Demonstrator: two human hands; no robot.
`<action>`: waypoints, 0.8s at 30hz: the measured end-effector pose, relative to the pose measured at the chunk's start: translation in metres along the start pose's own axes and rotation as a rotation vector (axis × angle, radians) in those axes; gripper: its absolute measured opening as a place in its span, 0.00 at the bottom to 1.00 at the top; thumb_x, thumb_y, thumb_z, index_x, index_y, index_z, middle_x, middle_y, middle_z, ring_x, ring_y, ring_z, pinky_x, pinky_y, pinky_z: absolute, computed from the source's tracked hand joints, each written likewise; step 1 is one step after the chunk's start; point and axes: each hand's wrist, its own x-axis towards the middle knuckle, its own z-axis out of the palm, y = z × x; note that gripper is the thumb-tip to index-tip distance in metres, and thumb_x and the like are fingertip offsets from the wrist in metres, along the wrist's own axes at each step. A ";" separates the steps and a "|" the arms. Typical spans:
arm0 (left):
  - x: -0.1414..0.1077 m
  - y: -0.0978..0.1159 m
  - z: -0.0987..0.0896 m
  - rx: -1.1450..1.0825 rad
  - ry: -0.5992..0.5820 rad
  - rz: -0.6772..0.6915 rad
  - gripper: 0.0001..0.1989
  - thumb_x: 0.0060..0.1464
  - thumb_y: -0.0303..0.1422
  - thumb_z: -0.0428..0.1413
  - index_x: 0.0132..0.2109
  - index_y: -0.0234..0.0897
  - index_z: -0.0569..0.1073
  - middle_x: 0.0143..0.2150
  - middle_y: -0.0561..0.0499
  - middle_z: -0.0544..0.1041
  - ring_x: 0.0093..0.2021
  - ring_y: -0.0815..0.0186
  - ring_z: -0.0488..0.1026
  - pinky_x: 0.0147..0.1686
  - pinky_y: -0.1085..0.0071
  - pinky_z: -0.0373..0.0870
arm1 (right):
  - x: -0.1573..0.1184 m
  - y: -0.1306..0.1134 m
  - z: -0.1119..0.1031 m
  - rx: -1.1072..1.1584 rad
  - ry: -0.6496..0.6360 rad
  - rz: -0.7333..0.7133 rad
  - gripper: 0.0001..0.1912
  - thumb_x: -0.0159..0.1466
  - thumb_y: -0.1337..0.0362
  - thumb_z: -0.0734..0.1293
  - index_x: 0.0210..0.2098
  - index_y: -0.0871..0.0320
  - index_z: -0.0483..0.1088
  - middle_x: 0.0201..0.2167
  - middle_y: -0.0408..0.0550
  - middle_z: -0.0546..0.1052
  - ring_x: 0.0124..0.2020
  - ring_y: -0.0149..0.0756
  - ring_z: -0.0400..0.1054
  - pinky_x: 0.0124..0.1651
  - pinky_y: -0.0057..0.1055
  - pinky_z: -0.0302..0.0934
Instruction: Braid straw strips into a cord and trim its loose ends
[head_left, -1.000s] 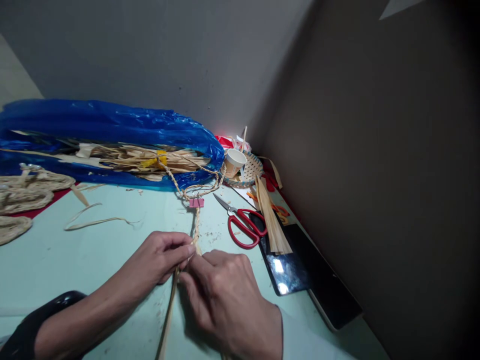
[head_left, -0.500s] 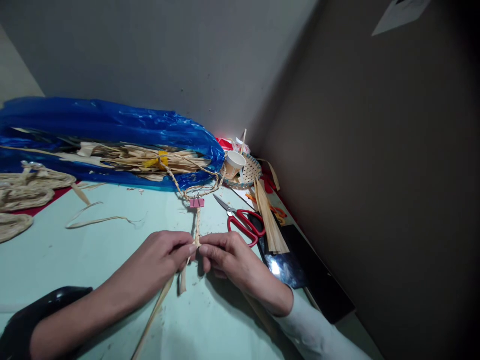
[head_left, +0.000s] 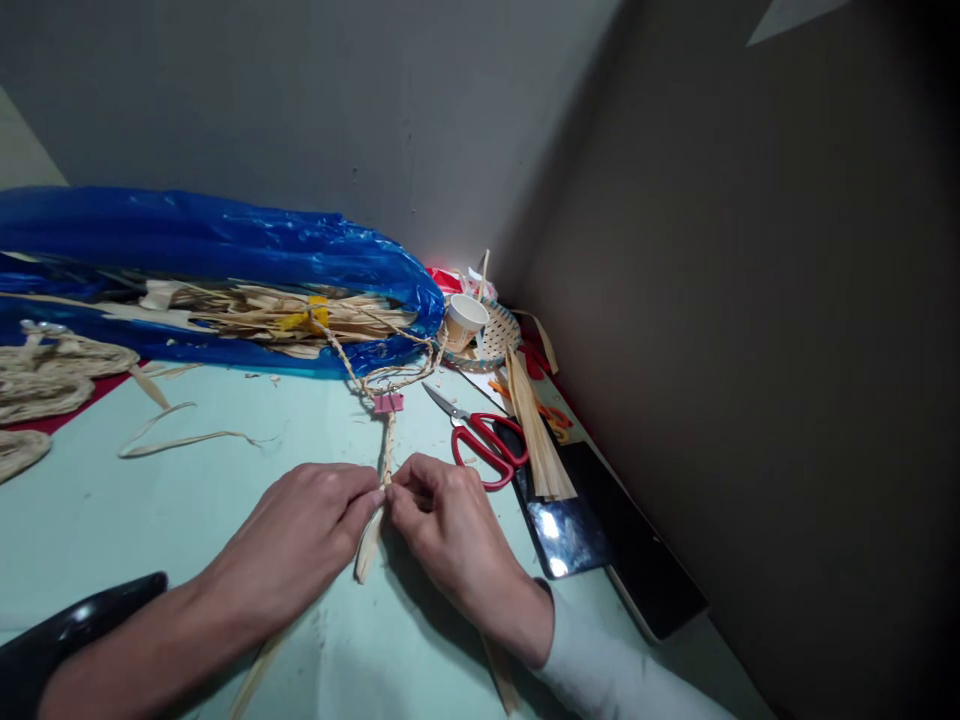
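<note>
A thin straw braid [head_left: 388, 445] runs down toward me from a pink binder clip [head_left: 388, 402]. At its lower end my left hand [head_left: 322, 520] pinches it from the left, thumb and forefinger closed. My right hand [head_left: 446, 530] pinches the same spot from the right, its fingertips almost touching those of the left. A short flat strip end [head_left: 369, 548] hangs between the hands. Longer strips come out below, one under the left wrist [head_left: 259, 670] and one under the right wrist [head_left: 499, 675].
Red-handled scissors [head_left: 487, 440] lie right of the braid, beside a straw bundle [head_left: 541, 440] and a dark phone [head_left: 566, 540]. Behind are a blue plastic bag [head_left: 225, 235] of straw and a paper cup [head_left: 465, 320] in a woven basket [head_left: 501, 335]. Coiled braids [head_left: 64, 370] lie left.
The right hand's fingers have curled in more tightly, and its wrist has moved slightly left. The whole view has shifted a little. Both hands stay at the braid's lower end.
</note>
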 end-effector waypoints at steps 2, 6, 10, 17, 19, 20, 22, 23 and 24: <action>0.002 -0.001 -0.002 -0.013 -0.005 -0.007 0.17 0.60 0.40 0.42 0.24 0.43 0.63 0.24 0.53 0.73 0.28 0.61 0.70 0.30 0.66 0.63 | -0.003 -0.002 -0.001 -0.043 0.023 -0.039 0.11 0.62 0.73 0.65 0.24 0.59 0.64 0.19 0.37 0.62 0.22 0.27 0.50 0.28 0.30 0.40; -0.002 0.003 0.003 0.049 0.053 -0.009 0.17 0.60 0.38 0.42 0.24 0.43 0.61 0.22 0.54 0.71 0.26 0.62 0.71 0.27 0.68 0.64 | -0.005 -0.002 0.000 -0.029 0.035 -0.067 0.12 0.62 0.73 0.65 0.23 0.59 0.64 0.19 0.37 0.62 0.23 0.27 0.49 0.29 0.31 0.40; -0.011 0.010 0.019 0.232 0.156 0.047 0.17 0.61 0.30 0.39 0.31 0.40 0.70 0.26 0.46 0.78 0.28 0.53 0.78 0.30 0.61 0.66 | 0.000 0.004 0.002 0.115 -0.003 -0.025 0.10 0.62 0.72 0.64 0.24 0.60 0.71 0.20 0.41 0.69 0.25 0.29 0.59 0.30 0.28 0.48; -0.018 0.007 0.031 0.477 0.321 0.218 0.16 0.58 0.23 0.44 0.34 0.34 0.77 0.26 0.43 0.79 0.20 0.54 0.76 0.19 0.65 0.60 | 0.005 0.010 0.005 0.497 -0.147 0.135 0.11 0.62 0.69 0.63 0.27 0.62 0.75 0.18 0.40 0.70 0.19 0.25 0.58 0.25 0.24 0.53; -0.019 0.007 0.034 0.488 0.376 0.275 0.16 0.60 0.23 0.45 0.33 0.34 0.77 0.24 0.45 0.78 0.19 0.58 0.74 0.18 0.66 0.59 | 0.005 0.008 0.005 0.581 -0.169 0.201 0.10 0.61 0.69 0.63 0.27 0.62 0.74 0.17 0.39 0.69 0.16 0.23 0.53 0.21 0.23 0.48; -0.020 0.007 0.035 0.486 0.401 0.307 0.16 0.60 0.24 0.45 0.33 0.35 0.77 0.24 0.46 0.77 0.18 0.59 0.73 0.18 0.66 0.59 | 0.005 0.007 0.004 0.616 -0.173 0.231 0.09 0.61 0.68 0.63 0.27 0.62 0.73 0.16 0.39 0.68 0.15 0.23 0.52 0.20 0.23 0.46; -0.024 0.008 0.040 0.472 0.445 0.366 0.17 0.60 0.23 0.46 0.32 0.35 0.77 0.23 0.47 0.76 0.19 0.59 0.73 0.18 0.66 0.60 | 0.005 0.005 0.004 0.673 -0.172 0.277 0.07 0.61 0.67 0.64 0.27 0.62 0.72 0.16 0.37 0.65 0.15 0.22 0.51 0.19 0.22 0.44; -0.027 0.008 0.042 0.457 0.463 0.389 0.17 0.60 0.22 0.46 0.32 0.34 0.78 0.23 0.47 0.76 0.20 0.58 0.73 0.18 0.65 0.61 | 0.005 0.005 0.003 0.694 -0.171 0.293 0.06 0.60 0.66 0.65 0.28 0.61 0.71 0.16 0.36 0.64 0.15 0.22 0.52 0.19 0.22 0.43; -0.030 0.009 0.044 0.435 0.478 0.405 0.18 0.60 0.21 0.45 0.33 0.33 0.79 0.24 0.46 0.77 0.21 0.57 0.74 0.19 0.64 0.62 | 0.005 0.005 0.002 0.710 -0.171 0.304 0.06 0.60 0.66 0.66 0.28 0.61 0.71 0.16 0.36 0.64 0.16 0.22 0.52 0.19 0.22 0.44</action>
